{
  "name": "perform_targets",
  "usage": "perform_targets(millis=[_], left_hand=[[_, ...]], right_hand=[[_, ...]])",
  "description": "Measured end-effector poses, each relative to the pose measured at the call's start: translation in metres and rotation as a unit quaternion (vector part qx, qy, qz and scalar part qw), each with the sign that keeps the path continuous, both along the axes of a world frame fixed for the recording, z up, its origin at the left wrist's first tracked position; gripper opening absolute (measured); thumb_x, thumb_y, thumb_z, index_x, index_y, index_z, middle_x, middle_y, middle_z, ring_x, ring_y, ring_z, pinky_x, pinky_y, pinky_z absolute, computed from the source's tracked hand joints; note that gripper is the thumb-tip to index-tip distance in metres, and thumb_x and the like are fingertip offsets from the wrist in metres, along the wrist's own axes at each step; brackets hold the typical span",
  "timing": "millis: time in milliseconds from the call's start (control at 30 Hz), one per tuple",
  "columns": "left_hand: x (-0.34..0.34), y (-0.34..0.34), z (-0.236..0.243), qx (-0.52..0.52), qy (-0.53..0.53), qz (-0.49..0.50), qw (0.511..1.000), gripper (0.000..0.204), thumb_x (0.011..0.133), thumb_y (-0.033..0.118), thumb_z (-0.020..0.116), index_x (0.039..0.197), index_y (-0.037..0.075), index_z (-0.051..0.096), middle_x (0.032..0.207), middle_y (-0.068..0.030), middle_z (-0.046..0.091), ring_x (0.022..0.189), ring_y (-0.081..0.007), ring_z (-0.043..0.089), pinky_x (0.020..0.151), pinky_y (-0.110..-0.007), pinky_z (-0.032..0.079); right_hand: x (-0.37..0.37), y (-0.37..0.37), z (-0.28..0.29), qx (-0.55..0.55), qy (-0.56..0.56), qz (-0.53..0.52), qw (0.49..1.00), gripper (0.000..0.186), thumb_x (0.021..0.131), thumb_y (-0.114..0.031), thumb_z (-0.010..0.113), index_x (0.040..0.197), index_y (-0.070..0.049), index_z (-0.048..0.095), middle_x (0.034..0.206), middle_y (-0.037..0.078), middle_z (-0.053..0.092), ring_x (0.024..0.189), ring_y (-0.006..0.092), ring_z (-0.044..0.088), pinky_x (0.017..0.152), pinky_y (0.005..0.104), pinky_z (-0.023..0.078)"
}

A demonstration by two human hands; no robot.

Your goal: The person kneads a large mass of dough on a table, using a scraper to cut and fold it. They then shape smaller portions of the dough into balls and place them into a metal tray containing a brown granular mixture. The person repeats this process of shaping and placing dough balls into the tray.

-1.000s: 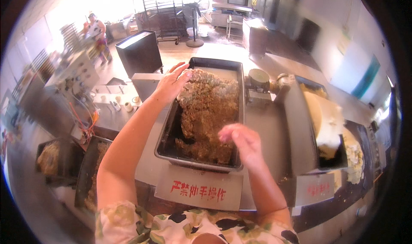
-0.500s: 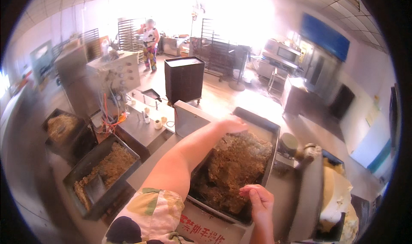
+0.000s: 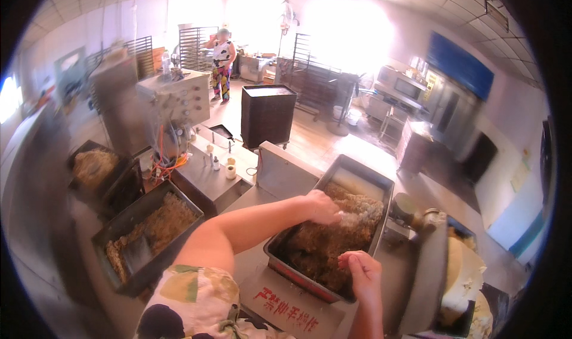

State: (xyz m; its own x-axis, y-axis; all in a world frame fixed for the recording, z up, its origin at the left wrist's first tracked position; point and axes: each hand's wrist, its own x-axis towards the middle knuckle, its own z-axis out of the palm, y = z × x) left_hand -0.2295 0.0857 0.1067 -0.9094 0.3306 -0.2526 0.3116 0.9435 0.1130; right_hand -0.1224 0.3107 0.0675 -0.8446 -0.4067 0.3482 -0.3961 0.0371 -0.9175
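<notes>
A deep dark tray [image 3: 269, 257] in front of me holds a crumbly, moist brown mass [image 3: 316, 243], paler and floury toward its far right. My left hand [image 3: 323, 208] reaches across the tray's left side. Its fingers are bent together at the surface of the mass, next to some whitish crumbs; what they hold, if anything, is hidden. At the tray's near right edge is my right hand [image 3: 363, 272], thumb up and fingers curled in. I cannot make out what lies inside that curl.
To the left, another dark tray [image 3: 193, 220] holds brown crumbly stuff and a scoop-like piece. A machine [image 3: 173, 98] with knobs and orange tubing stands beyond. Pale yellow dough [image 3: 462, 273] lies at right. Farther off are a dark wheeled stack [image 3: 268, 118] and a person [image 3: 223, 65] standing.
My left hand has come back from the tray's far end toward its middle, its fingers lower on the mass. My right hand stays nearly in place. The whole view has shifted slightly.
</notes>
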Motion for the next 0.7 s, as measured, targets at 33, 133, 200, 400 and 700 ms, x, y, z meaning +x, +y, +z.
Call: perform_targets(millis=[33,133,200,400,700], left_hand=[[0.012,0.004,-0.003,-0.021,-0.015,-0.015,1.0,0.052,0.096,0.045,0.032,0.122,0.015,0.066,0.121,-0.0134,0.067,0.115,-0.0304,0.061,0.097,-0.046,0.045],[0.045,0.01,-0.04,0.013,0.065,-0.096,0.993,0.049,0.094,0.043,0.044,0.131,0.017,0.062,0.128,-0.0136,0.063,0.113,-0.0328,0.062,0.098,-0.045,0.045],[0.071,-0.004,-0.027,0.096,0.04,-0.131,0.986,0.042,0.094,0.034,0.052,0.13,0.012,0.06,0.119,-0.0155,0.066,0.106,-0.0309,0.063,0.094,-0.044,0.048],[0.054,-0.024,-0.091,0.37,0.098,-0.149,0.912,0.019,0.086,0.004,0.065,0.103,0.009,0.073,0.115,-0.0095,0.068,0.104,-0.0267,0.063,0.093,-0.039,0.051],[0.094,-0.031,-0.065,0.605,0.05,0.062,0.792,0.013,0.093,0.015,0.064,0.093,0.004,0.072,0.086,-0.0059,0.068,0.079,-0.0162,0.064,0.072,-0.031,0.055]], right_hand=[[0.001,0.003,0.001,-0.008,-0.01,0.006,1.0,0.018,0.099,-0.007,0.053,0.102,0.003,0.067,0.088,0.01,0.068,0.08,0.0155,0.065,0.073,0.0287,0.054],[0.0,0.01,0.019,-0.034,-0.016,0.033,0.999,0.024,0.1,-0.006,0.051,0.12,0.002,0.061,0.087,0.01,0.068,0.077,0.0151,0.066,0.067,0.0289,0.057],[0.002,-0.01,0.06,0.033,0.131,0.115,0.984,0.032,0.098,-0.001,0.05,0.129,-0.002,0.058,0.078,0.008,0.066,0.067,0.0129,0.064,0.063,0.026,0.054],[0.07,-0.132,0.195,0.155,0.496,0.371,0.77,0.057,0.089,-0.012,0.057,0.142,-0.02,0.041,0.077,0.008,0.063,0.068,0.0274,0.067,0.052,0.0407,0.049],[0.013,-0.096,0.102,0.068,0.47,0.196,0.858,0.035,0.09,-0.013,0.061,0.125,-0.007,0.061,0.095,0.012,0.071,0.084,0.0294,0.069,0.073,0.0384,0.056]])
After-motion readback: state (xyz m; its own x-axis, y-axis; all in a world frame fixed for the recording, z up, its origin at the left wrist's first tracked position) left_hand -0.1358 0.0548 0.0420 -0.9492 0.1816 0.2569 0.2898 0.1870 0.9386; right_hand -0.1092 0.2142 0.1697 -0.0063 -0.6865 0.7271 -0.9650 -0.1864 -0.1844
